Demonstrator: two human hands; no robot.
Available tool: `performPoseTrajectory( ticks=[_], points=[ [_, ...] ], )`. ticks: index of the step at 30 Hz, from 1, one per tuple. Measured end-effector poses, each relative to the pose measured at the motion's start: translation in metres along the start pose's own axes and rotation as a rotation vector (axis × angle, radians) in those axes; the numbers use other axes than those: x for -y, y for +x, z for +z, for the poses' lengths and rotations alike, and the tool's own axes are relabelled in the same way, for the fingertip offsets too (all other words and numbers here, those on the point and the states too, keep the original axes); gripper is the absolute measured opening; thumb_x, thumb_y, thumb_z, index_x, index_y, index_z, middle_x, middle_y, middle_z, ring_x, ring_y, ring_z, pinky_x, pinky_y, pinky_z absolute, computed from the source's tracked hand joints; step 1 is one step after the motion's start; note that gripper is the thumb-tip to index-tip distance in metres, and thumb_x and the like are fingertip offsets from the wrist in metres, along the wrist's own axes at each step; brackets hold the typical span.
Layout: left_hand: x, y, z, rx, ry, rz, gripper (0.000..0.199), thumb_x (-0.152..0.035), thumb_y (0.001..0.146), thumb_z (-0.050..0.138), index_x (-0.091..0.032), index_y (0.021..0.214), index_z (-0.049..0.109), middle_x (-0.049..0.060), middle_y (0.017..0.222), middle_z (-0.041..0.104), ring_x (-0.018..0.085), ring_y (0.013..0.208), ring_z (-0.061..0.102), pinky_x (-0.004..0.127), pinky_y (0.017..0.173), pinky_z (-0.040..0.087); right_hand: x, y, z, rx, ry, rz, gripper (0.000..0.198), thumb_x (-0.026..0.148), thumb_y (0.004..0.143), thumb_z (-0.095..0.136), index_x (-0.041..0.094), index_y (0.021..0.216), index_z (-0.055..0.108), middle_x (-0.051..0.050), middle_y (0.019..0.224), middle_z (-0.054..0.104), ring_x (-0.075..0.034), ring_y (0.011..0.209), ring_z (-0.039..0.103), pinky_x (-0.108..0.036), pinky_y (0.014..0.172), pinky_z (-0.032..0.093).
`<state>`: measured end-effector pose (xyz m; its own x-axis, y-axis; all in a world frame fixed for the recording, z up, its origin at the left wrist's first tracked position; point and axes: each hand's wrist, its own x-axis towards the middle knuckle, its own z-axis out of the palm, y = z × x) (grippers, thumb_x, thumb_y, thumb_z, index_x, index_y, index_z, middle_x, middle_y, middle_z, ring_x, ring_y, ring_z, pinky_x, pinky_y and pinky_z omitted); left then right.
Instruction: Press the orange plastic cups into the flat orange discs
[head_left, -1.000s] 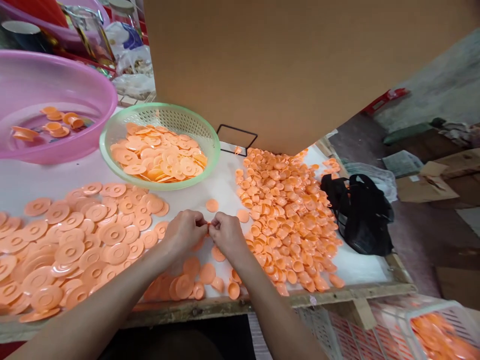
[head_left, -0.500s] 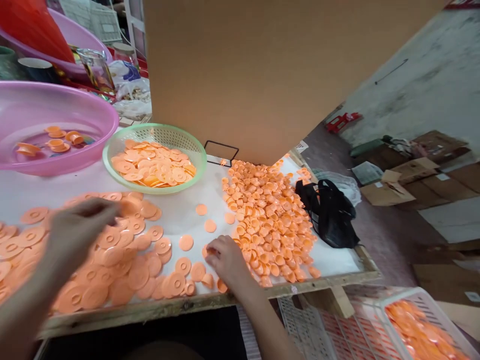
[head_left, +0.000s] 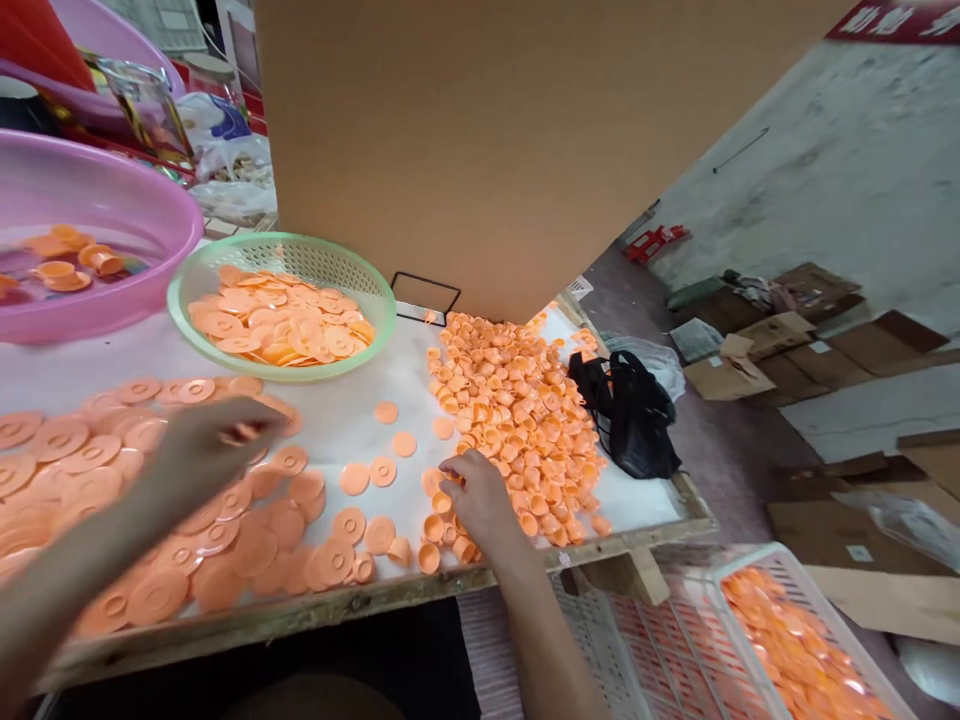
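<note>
My left hand (head_left: 221, 435) hovers over a spread of flat orange plastic discs (head_left: 58, 438), many with a raised ring in the middle. Its fingers are pinched together close to a disc at the edge of the spread; what they hold, if anything, I cannot make out. My right hand (head_left: 480, 500) rests by the left edge of a heap of small orange plastic cups (head_left: 525, 400). Its fingers are curled in, and their grip is partly hidden. Several loose cups (head_left: 429, 557) lie beside it. A few single discs (head_left: 355, 478) are scattered between both hands.
A green basket (head_left: 382, 335) full of discs stands behind the spread. Left of it is a pink basin (head_left: 169, 275) with joined orange pieces. A tall cardboard box (head_left: 465, 150) rises at the back. A black bag (head_left: 637, 420) lies right; a crate (head_left: 750, 640) of orange parts sits below.
The view has swung to the right. More small cups now lie around my right hand, left of the heap. An additional disc lies among the single ones. My left hand stays over the discs.
</note>
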<state>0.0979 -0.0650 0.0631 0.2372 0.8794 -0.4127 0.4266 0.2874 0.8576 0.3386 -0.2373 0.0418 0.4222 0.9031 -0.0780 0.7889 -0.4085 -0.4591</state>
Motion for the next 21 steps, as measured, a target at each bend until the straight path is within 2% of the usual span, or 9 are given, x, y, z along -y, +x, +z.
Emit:
performPoseTrajectory(
  ticks=[1,3,5,8,12,14,17,19,21],
  points=[
    [0.004,0.002,0.015,0.075,0.067,0.143,0.012,-0.024,0.070,0.065,-0.020,0.076,0.074,-0.001,0.076,0.073,0.014,0.076,0.062,0.017,0.064,0.051,0.002,-0.001,0.002,-0.008,-0.007,-0.002,0.017,0.009,0.080,0.060,0.020,0.086,0.071,-0.005,0.088,0.063,-0.019,0.086,0.059,-0.029,0.078,0.044],
    [0.014,0.006,0.046,0.209,0.307,0.508,0.019,-0.019,0.065,0.072,-0.021,0.083,0.075,0.004,0.089,0.072,0.021,0.092,0.061,0.030,0.081,0.050,0.004,-0.002,0.002,-0.040,-0.018,-0.005,0.014,0.011,0.082,0.058,0.020,0.079,0.069,-0.005,0.085,0.062,-0.019,0.085,0.058,-0.029,0.076,0.044],
    [0.025,0.011,0.072,0.257,0.551,0.754,0.018,-0.023,0.071,0.069,-0.022,0.088,0.073,0.008,0.094,0.069,0.027,0.098,0.058,0.040,0.084,0.045,0.005,-0.001,-0.002,-0.066,-0.021,-0.019,0.015,0.013,0.085,0.058,0.020,0.075,0.066,-0.005,0.082,0.062,-0.020,0.085,0.057,-0.030,0.077,0.043],
    [0.039,0.017,0.086,0.260,0.636,0.812,0.013,-0.026,0.080,0.062,-0.023,0.088,0.071,0.006,0.093,0.064,0.024,0.095,0.057,0.039,0.082,0.041,0.004,0.012,-0.009,-0.085,-0.086,-0.075,0.008,0.013,0.083,0.061,0.019,0.085,0.067,-0.006,0.089,0.063,-0.023,0.093,0.055,-0.032,0.082,0.042],
    [0.043,0.017,0.072,0.321,0.561,0.859,0.013,-0.028,0.081,0.064,-0.025,0.091,0.071,0.003,0.089,0.062,0.020,0.088,0.056,0.034,0.080,0.040,0.013,0.044,0.003,0.001,-0.232,-0.094,0.018,0.009,0.076,0.067,0.018,0.091,0.064,-0.007,0.095,0.060,-0.022,0.088,0.055,-0.030,0.074,0.041],
    [0.040,0.013,0.066,0.353,0.561,0.872,0.014,-0.027,0.080,0.066,-0.026,0.092,0.071,0.002,0.088,0.061,0.019,0.087,0.055,0.034,0.079,0.040,0.023,0.058,0.014,0.049,-0.202,-0.095,0.018,0.008,0.077,0.066,0.017,0.092,0.064,-0.007,0.097,0.059,-0.018,0.081,0.055,-0.027,0.069,0.041],
    [0.034,0.006,0.062,0.370,0.567,0.883,0.014,-0.024,0.080,0.065,-0.027,0.092,0.071,0.001,0.088,0.062,0.020,0.087,0.054,0.035,0.079,0.038,0.033,0.063,0.018,0.066,-0.051,-0.155,0.023,0.009,0.080,0.064,0.018,0.101,0.064,-0.005,0.099,0.060,-0.015,0.081,0.057,-0.025,0.071,0.041],
    [0.033,0.006,0.062,0.374,0.558,0.889,0.015,-0.022,0.080,0.064,-0.026,0.093,0.071,0.001,0.091,0.062,0.020,0.090,0.053,0.035,0.081,0.038,0.030,0.057,0.009,0.070,-0.008,-0.161,0.022,0.008,0.078,0.066,0.019,0.097,0.066,-0.003,0.093,0.062,-0.015,0.082,0.057,-0.025,0.074,0.041],
    [0.033,0.008,0.062,0.396,0.563,0.893,0.014,-0.022,0.079,0.065,-0.026,0.090,0.071,0.002,0.091,0.062,0.020,0.091,0.052,0.035,0.081,0.037,0.023,0.048,-0.001,0.107,-0.072,-0.119,0.014,0.009,0.072,0.071,0.018,0.083,0.069,-0.001,0.083,0.062,-0.015,0.079,0.056,-0.025,0.071,0.039]
  ],
)
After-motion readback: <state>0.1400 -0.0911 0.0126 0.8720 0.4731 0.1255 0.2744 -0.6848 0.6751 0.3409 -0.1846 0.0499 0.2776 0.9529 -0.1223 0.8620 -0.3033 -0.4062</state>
